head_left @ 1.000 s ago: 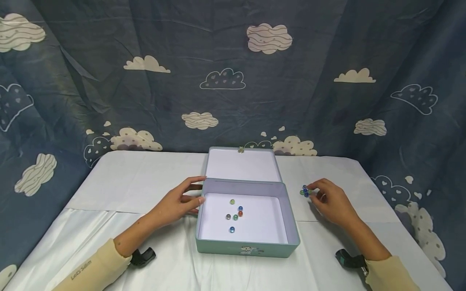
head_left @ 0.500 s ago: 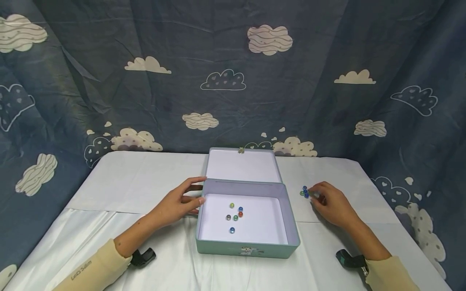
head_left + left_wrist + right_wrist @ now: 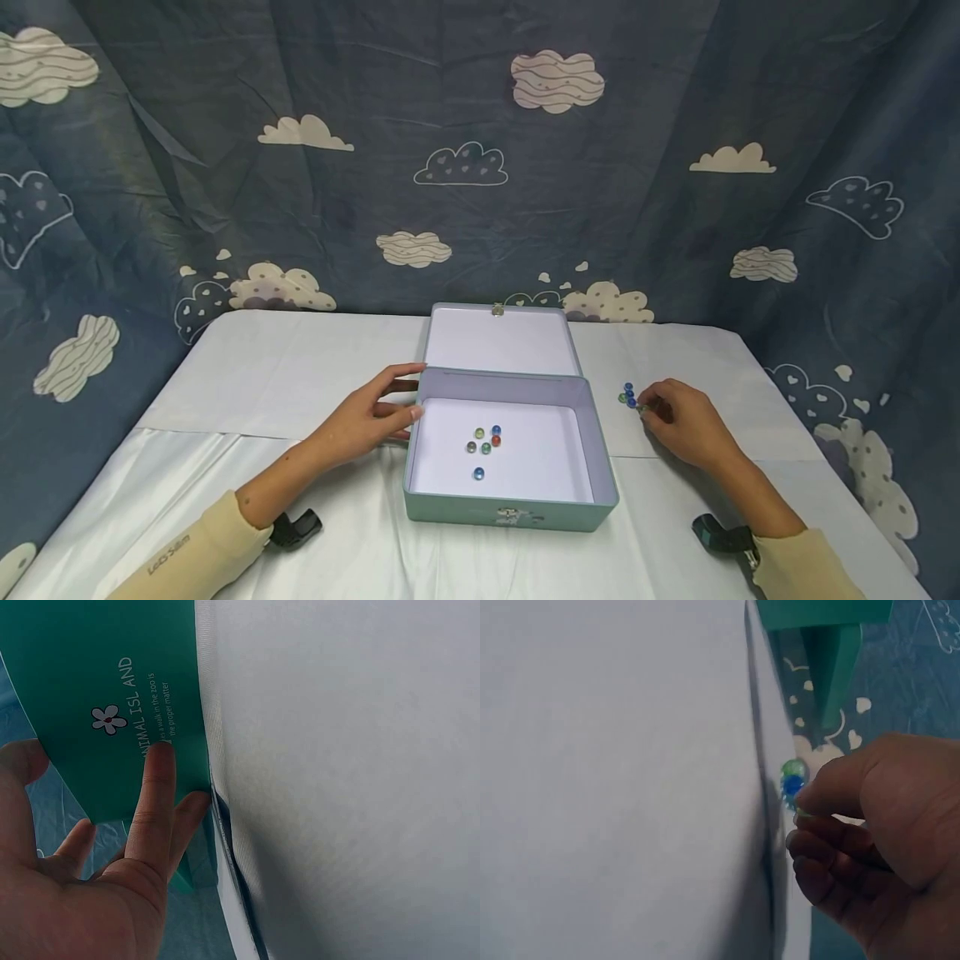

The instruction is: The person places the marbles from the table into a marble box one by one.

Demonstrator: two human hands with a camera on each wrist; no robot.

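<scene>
A green tin box (image 3: 442,507) stands with its lid (image 3: 501,337) folded back. Against its left side rests my left hand (image 3: 358,423), fingers spread and fairly straight, fingertips at the wall and rim. In the left wrist view, one finger lies across the printed side wall (image 3: 75,667). Several glass marbles are inside, among them a red marble (image 3: 496,441) and a blue marble (image 3: 478,473). Right of the box, my right hand (image 3: 686,423) pinches a greenish marble (image 3: 804,813) between thumb and fingertips. Blue marbles (image 3: 629,393) and a green marble (image 3: 622,398) lie just left of those fingertips.
A white cloth covers the table (image 3: 285,375). Behind it hangs a dark blue curtain (image 3: 360,200) with a cloud print. A black wrist camera (image 3: 296,530) sits under the left wrist, another wrist camera (image 3: 720,533) under the right.
My right hand has shifted slightly toward me, drawing a greenish marble off the cluster. Inside the box, the yellow-green marble has rolled toward the front. The left hand stays put.
</scene>
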